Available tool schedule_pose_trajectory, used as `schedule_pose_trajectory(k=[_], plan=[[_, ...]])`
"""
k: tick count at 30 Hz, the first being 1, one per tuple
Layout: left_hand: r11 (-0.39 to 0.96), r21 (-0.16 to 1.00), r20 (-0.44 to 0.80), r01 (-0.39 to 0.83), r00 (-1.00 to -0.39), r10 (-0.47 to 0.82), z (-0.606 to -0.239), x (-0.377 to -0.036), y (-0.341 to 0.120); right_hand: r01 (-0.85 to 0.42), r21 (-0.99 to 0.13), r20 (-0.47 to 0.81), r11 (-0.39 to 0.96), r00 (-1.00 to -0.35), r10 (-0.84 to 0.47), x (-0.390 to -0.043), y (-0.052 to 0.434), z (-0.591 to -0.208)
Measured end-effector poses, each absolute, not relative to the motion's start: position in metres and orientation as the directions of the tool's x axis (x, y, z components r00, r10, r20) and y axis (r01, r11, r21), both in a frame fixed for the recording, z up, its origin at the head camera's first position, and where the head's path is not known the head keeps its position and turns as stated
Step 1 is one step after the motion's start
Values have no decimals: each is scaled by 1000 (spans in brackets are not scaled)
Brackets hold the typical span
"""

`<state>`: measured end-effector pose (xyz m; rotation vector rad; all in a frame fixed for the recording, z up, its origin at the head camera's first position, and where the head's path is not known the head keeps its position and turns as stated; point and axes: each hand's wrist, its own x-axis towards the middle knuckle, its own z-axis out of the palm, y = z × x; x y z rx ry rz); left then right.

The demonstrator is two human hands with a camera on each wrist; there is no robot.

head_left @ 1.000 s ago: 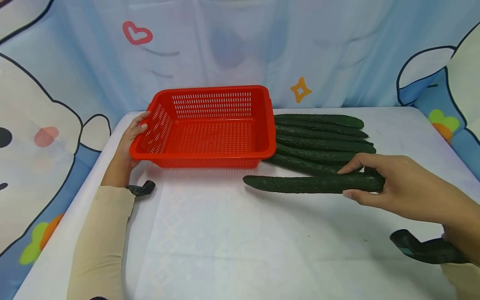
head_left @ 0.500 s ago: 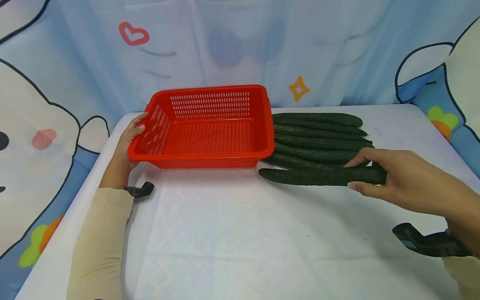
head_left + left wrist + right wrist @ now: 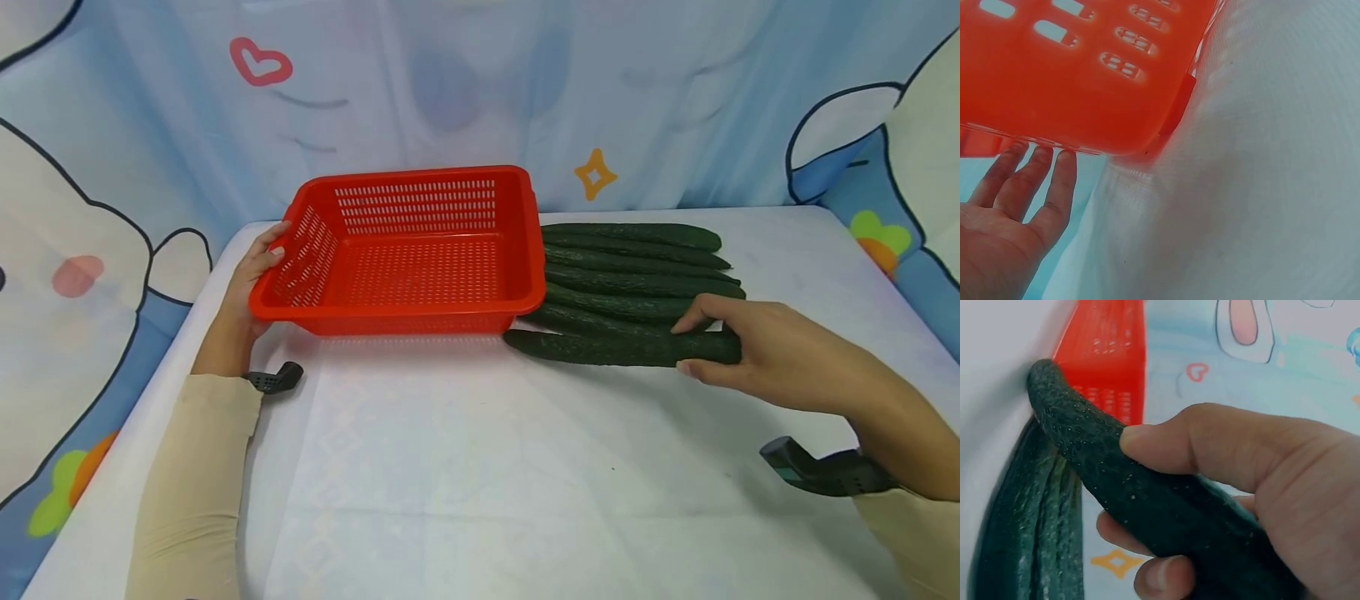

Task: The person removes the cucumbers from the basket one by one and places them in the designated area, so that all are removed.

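Note:
My right hand (image 3: 684,348) grips the thick end of a long dark cucumber (image 3: 592,347), thumb in front and fingers over the top. In the right wrist view the same hand (image 3: 1141,506) wraps that cucumber (image 3: 1079,444). It lies against the front of a pile of several cucumbers (image 3: 637,271), its tip near the front right corner of an empty red perforated basket (image 3: 397,310). My left hand (image 3: 262,254) rests with straight fingers (image 3: 1054,187) against the left wall of the basket (image 3: 1085,75), under its rim.
A white cloth covers the table (image 3: 450,467), whose near half is bare. A blue cartoon backdrop (image 3: 450,92) hangs right behind the basket and pile. Black wrist mounts show at my left (image 3: 273,379) and right (image 3: 817,473) forearms.
My right hand has carried the cucumber back from the open table to the front of the pile. The left hand has stayed on the basket.

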<state>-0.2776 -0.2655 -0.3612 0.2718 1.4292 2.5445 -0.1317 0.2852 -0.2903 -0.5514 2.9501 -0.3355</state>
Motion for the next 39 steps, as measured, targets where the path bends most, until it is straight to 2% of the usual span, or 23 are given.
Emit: schedule_pose_trajectory(k=[13,19,25,29,39], plan=[[-524,847,55,-93,-964,261,-363,-276,-267,-321,-179,-224,930,-907,-356,-149,296,-315],[-503,860,52,-87,-965,257,-362,-276,-266,-316,-221,-289,923,-882,-371,-153,298,-322],[-449,890,35,-76,-972,233,-360,-276,-265,-326,-254,-382,911,-831,-404,-154,305,-321],[-433,899,45,-63,-971,235,-360,-277,-265,-344,-251,-384,905,-822,-420,-154,308,-322],[-490,868,64,-75,-963,261,-361,-278,-266,-344,-254,-369,904,-829,-419,-159,306,-327]])
